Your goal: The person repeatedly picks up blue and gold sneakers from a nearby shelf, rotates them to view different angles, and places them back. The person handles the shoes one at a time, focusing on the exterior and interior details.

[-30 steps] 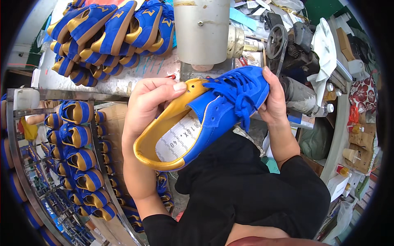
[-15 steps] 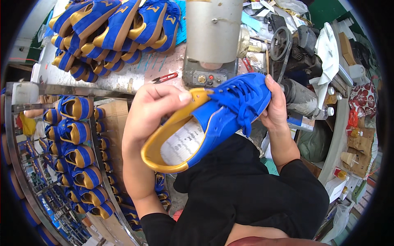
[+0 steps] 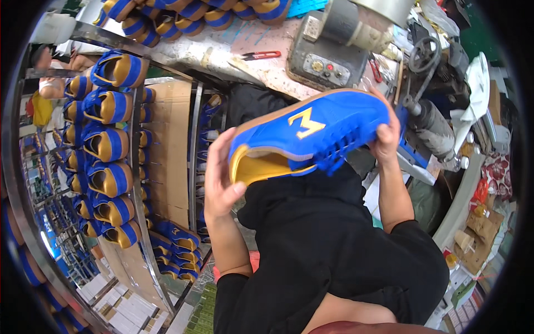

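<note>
A blue shoe [image 3: 339, 114] with gold lining, a tan sole edge and a gold emblem on its side is held in front of me, above my lap. Its heel end rests in my left hand [image 3: 218, 175], with the fingers behind the heel and the thumb at the collar. Around the toe end closes my right hand [image 3: 387, 132]. The laced side tilts toward me, and blue lace loops hang from it. Most of the sole faces away and is hidden.
A metal rack [image 3: 136, 139] with rows of similar shoes stands at left. On the bench ahead are a machine base [image 3: 317, 61] with buttons, red-handled snips [image 3: 261, 55] and a shoe pile [image 3: 189, 14]. A motor with a pulley wheel [image 3: 425, 54] sits at right.
The shoe has been rolled so its emblem side shows instead of the insole. My left hand has shifted from the tongue to the heel. The view has swung, showing more of the rack.
</note>
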A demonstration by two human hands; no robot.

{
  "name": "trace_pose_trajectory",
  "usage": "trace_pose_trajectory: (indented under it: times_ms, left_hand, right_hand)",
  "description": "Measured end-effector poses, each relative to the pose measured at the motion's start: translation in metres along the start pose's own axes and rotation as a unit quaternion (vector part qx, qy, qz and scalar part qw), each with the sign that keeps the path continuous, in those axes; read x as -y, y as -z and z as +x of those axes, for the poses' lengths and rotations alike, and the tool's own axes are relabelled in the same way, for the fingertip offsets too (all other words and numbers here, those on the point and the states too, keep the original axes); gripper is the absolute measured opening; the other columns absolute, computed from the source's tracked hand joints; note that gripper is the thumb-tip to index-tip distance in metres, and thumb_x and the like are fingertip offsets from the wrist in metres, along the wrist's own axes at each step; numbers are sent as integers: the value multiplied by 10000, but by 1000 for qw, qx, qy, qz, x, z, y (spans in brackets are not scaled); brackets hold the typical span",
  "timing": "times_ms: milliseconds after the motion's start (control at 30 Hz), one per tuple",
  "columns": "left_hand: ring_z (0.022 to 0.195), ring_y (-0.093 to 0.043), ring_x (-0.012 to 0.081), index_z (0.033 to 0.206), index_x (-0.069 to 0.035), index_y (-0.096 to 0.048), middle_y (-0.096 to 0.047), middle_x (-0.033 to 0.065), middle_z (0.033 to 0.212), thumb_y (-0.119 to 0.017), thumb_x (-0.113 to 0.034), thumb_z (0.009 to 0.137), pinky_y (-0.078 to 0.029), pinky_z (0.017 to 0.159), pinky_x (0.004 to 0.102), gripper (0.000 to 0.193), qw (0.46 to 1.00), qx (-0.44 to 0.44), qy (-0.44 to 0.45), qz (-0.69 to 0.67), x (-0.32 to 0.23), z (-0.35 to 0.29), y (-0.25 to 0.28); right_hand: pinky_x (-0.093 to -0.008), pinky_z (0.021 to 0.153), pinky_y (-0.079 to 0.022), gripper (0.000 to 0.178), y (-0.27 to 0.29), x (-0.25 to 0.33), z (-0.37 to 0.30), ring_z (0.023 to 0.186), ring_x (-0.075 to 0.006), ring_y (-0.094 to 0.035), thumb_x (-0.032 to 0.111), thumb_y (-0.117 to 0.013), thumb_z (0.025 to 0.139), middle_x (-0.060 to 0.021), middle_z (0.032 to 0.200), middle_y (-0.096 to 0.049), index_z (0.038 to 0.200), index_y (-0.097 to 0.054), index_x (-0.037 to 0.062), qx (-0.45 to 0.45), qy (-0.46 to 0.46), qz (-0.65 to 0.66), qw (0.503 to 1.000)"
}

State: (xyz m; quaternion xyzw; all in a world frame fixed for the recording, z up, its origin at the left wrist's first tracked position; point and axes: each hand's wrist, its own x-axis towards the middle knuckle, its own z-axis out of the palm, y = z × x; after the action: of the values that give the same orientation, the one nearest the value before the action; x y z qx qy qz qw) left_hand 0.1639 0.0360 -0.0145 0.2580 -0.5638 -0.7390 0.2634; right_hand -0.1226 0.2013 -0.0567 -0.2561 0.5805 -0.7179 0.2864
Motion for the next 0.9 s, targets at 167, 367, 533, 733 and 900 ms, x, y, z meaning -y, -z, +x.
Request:
trace_pose_trajectory:
  times_ms: [167, 367, 533, 733, 900]
  left_hand:
    - [1393, -327, 391, 1468, -42, -284, -243, 273, 1515, -835, -259, 620, -294, 1133, 493, 1034, 984, -32, -168, 39, 31, -23, 13]
    - [1396, -324, 424, 1468, -67, -273, -296, 210, 1496, -795, -210, 595, -307, 1130, 519, 1028, 980, -80, -177, 38, 37, -37, 19]
    - [1386, -331, 443, 1505, -85, -230, -292, 197, 1512, -808, -242, 601, -282, 1134, 539, 1084, 975, -80, -193, 81, 38, -46, 28]
    - [1396, -321, 421, 1502, -85, -242, -302, 217, 1496, -843, -265, 603, -283, 1133, 524, 1096, 969, -90, -216, 83, 39, -58, 37]
    - [1420, -162, 482, 1451, -134, -356, -209, 264, 1513, -806, -431, 643, -133, 1133, 624, 971, 881, -73, -213, 415, 4, -77, 44]
  right_hand:
    - [-295, 994, -424, 888, 9, -21, -4, 1131, -147, -570, 488, -796, 761, -85, 1233, -608, 1409, -452, -11, 146, -20, -28, 989]
    - [-297, 1008, -414, 868, -3, -29, -10, 1117, -141, -575, 411, -836, 737, -61, 1237, -617, 1423, -461, 35, 156, -27, -21, 987]
    - [-287, 984, -421, 834, -3, -54, -10, 1082, -131, -588, 374, -859, 714, -55, 1157, -661, 1389, -507, 34, 146, -28, -7, 989]
    - [-232, 753, -413, 744, -10, -68, -10, 852, -89, -542, 340, -822, 759, -13, 1001, -629, 1364, -524, 26, 127, -114, 0, 985]
    - [-203, 686, -489, 467, -42, -79, -21, 862, -81, -615, 299, -567, 992, -45, 1051, -650, 1352, -507, 8, 97, -175, 29, 979]
